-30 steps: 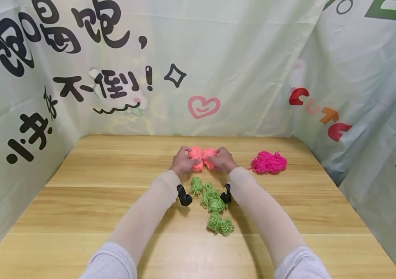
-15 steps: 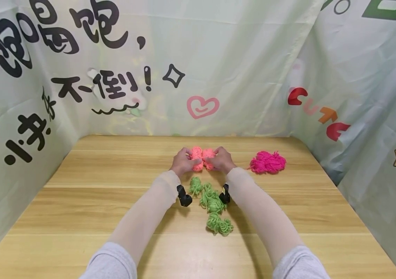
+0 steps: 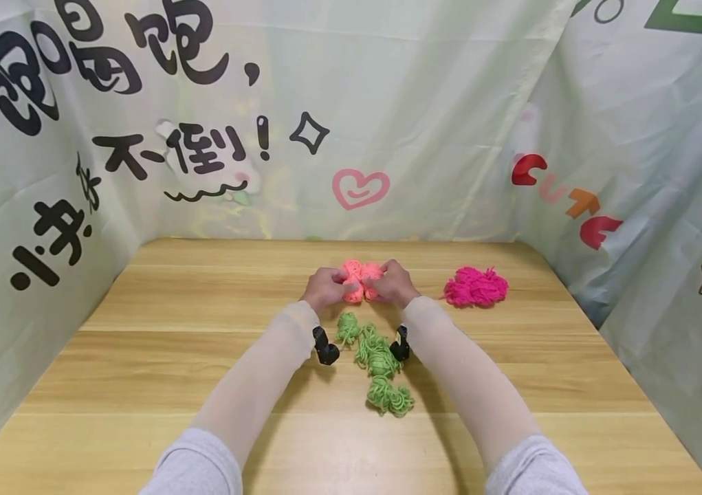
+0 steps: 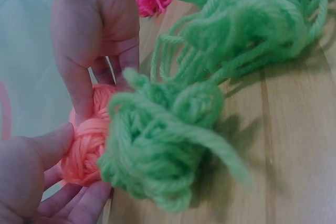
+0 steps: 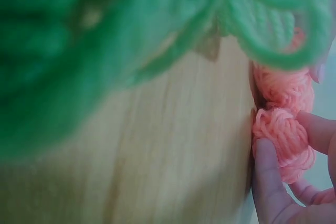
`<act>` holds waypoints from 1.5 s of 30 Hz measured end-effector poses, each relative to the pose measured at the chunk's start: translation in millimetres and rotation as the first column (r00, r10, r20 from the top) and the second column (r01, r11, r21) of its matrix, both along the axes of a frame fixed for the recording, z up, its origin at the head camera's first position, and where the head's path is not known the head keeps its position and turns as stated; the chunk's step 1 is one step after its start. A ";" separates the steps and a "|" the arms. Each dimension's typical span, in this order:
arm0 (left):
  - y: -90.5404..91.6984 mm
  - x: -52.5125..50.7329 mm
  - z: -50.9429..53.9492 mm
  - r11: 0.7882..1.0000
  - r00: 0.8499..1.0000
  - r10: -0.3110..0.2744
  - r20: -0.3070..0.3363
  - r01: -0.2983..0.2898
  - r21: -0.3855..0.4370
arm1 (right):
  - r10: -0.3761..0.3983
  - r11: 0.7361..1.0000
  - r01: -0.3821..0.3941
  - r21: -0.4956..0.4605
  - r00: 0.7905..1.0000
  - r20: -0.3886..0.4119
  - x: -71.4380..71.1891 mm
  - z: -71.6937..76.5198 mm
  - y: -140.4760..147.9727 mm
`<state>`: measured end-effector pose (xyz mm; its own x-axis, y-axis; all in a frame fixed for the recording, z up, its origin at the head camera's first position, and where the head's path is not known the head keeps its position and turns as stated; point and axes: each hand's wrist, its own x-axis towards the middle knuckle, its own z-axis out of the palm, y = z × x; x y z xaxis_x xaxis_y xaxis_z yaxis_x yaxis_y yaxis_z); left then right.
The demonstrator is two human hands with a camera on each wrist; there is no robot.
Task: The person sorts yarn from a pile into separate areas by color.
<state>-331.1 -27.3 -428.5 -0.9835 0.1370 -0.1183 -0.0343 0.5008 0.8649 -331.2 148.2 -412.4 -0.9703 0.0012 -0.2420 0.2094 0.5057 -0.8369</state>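
A coral yarn bundle (image 3: 353, 280), pinched in at its middle, is between both hands near the back of the table. The left hand (image 3: 324, 289) grips its left side; in the left wrist view the thumb and fingers (image 4: 52, 145) curve around the coral yarn (image 4: 86, 150). Its right part is held by the right hand (image 3: 395, 283); in the right wrist view that hand's fingers (image 5: 270, 182) pinch the coral lobe (image 5: 283, 137). Green yarn (image 3: 380, 357) lies just in front of the hands, and it covers part of the coral yarn in the left wrist view.
A magenta yarn bundle (image 3: 476, 287) lies on the wooden table (image 3: 202, 275) to the right of the hands. A smaller green tuft (image 3: 347, 328) sits at the far end of the green yarn. Printed cloth (image 3: 437, 137) hangs behind the table and at its sides.
The left hand's fingers have shifted slightly on the coral yarn, and its left lobes have turned a little. The right hand keeps its hold.
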 end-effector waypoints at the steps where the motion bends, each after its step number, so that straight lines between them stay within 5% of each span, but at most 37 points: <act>1: -0.5 0.0 0.2 1.000 1.000 -0.006 0.001 0.006 -0.005 | 0.005 1.000 -0.005 0.005 1.000 0.001 0.2 0.1 0.2; 11: -6.7 3.0 9.6 0.999 0.999 -0.035 0.006 0.035 -0.039 | 0.043 0.999 -0.043 0.018 0.999 0.022 3.6 7.3 3.7; 21: -14.7 3.2 13.0 0.993 0.995 -0.041 0.094 0.030 0.110 | 0.095 0.995 -0.095 0.001 0.994 0.046 8.0 13.5 9.5; 25: -19.5 4.7 14.4 0.992 0.994 -0.062 0.089 0.052 0.111 | 0.112 0.994 -0.111 -0.010 0.992 0.059 11.3 16.2 13.1; 39: -36.1 22.5 17.7 0.977 0.984 -0.130 0.126 0.106 0.183 | 0.216 0.971 -0.199 -0.135 0.969 0.125 25.8 27.7 22.1; 45: -39.7 35.0 15.2 0.976 0.975 -0.194 0.110 0.180 0.126 | 0.249 0.964 -0.230 -0.132 0.956 0.157 33.4 27.9 24.2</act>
